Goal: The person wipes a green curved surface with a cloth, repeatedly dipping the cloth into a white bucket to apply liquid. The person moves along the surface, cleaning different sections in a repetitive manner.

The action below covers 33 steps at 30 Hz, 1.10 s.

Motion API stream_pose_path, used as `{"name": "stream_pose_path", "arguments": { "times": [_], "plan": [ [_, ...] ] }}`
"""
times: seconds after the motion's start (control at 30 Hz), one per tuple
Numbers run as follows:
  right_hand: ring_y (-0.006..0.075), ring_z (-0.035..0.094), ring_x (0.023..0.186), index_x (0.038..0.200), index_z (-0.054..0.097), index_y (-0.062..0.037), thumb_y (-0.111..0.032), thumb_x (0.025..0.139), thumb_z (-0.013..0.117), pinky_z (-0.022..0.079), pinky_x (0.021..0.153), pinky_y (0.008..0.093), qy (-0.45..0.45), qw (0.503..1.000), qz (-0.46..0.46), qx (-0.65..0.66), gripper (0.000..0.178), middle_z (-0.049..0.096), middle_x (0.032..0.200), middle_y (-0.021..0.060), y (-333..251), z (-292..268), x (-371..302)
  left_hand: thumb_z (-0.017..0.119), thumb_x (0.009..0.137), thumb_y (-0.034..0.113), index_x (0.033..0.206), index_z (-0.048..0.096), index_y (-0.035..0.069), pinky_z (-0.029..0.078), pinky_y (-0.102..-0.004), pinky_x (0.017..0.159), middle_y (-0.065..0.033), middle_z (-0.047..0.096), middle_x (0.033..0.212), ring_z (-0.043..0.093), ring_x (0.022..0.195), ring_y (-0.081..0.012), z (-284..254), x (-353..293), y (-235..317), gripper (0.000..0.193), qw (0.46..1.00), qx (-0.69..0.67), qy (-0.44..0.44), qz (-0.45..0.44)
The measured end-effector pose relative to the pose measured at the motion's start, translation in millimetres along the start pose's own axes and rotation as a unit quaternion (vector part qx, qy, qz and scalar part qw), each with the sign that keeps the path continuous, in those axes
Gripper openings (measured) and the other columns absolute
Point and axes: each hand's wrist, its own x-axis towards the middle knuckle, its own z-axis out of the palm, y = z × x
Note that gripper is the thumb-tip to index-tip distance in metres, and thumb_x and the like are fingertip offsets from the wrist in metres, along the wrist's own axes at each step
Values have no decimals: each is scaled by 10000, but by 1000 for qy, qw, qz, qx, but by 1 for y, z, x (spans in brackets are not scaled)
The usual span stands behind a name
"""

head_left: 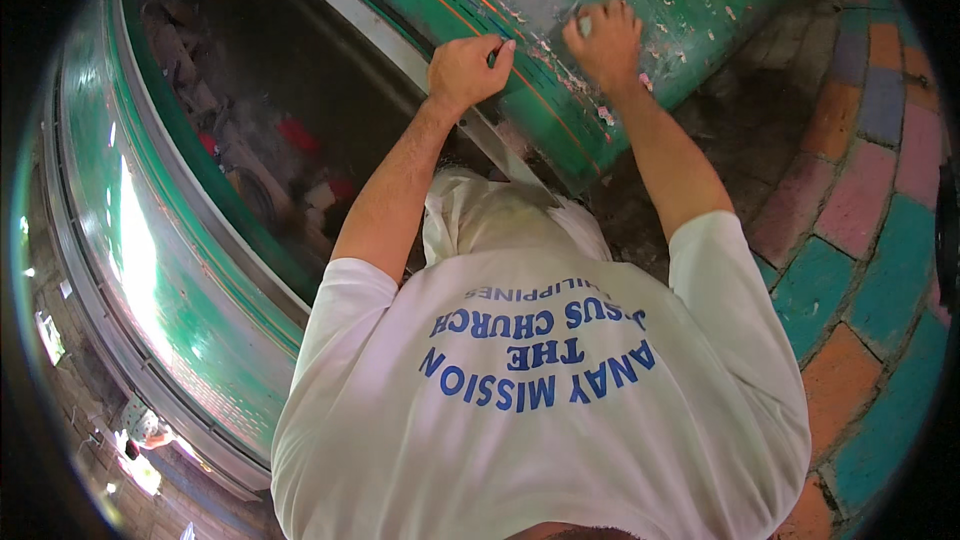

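Observation:
A green panel (560, 130) with orange and dark lines and scattered pale flakes stretches away in front of me. My left hand (468, 72) is closed at its near left part, thumb and fingertips pinched together by an orange line. Whatever it may pinch is too small to make out. To its right, my right hand (608, 40) is closed, fingers curled over the panel. A small pale object (585, 27) shows at its thumb side, with a dark bit beyond it. Its kind is unclear.
On the left, past a dark gap with rubble (265, 155), curves another glossy green panel (180, 260). A pale metal edge (345, 15) borders the gap. Pavers (850, 190) in orange, pink and teal cover the ground at right. White cloth (510, 215) hangs below my arms.

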Motion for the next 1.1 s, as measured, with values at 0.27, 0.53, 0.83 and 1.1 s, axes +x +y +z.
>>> {"name": "stream_pose_path", "arguments": {
  "times": [0.27,0.53,0.83,1.1],
  "plan": [
    [373,591,1129,1072,762,-113,-386,909,717,440,1003,540,-10,1000,-9,6,322,642,1182,148,0,9,-2,738,987,380,820,758,100,526,-484,579,-147,685,690,685,633,-390,5,2,-4,327,999,-3,38,3],
    [367,597,1154,1064,748,-108,-364,904,727,439,981,542,-42,998,54,16,303,650,1177,145,-8,6,-4,715,1004,363,759,703,98,511,-490,566,-148,656,675,665,626,-400,3,9,-3,361,998,-19,42,35],
    [348,606,1136,1064,744,-123,-361,897,753,438,968,527,-3,995,90,-33,291,663,1167,129,-8,11,-6,712,1012,327,732,648,84,487,-509,533,-152,628,642,631,576,-405,2,7,-7,376,996,1,54,70],
    [358,586,1155,1054,740,-125,-361,904,762,431,997,526,52,991,104,-71,280,633,1193,124,5,11,14,752,974,221,715,640,81,483,-467,500,-131,631,624,626,543,-371,3,6,-13,315,988,-54,85,118]
  ]
}}
